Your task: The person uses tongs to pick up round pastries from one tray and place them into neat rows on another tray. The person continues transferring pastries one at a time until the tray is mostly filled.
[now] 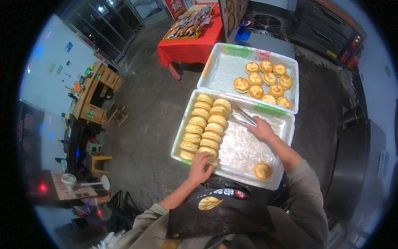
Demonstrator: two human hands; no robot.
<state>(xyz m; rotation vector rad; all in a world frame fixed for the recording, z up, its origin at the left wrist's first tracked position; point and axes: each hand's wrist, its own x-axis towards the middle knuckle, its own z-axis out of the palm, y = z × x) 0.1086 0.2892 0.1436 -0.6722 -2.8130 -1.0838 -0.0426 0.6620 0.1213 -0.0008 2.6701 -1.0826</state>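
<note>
My right hand (263, 129) grips metal tongs (245, 115), whose tips reach toward the far end of the second row of pastries. With fingers curled, my left hand (201, 167) is at the near end of that row, over a pastry (212, 164) that it partly hides. Two rows of round, flat pastries (198, 121) stand on edge along the left side of the near white foam box (286, 143). One golden pastry (262, 170) lies flat in the box's near right corner. Whether my left fingers grip a pastry is hard to see.
Beyond it, a second foam box (224, 66) holds several golden pastries (269, 79) lying flat. Farther back, a red-covered table (182, 50) carries a tray of packaged goods (190, 25). A dark oven (327, 29) stands far right. A wooden desk (93, 99) and yellow stool (99, 162) are left.
</note>
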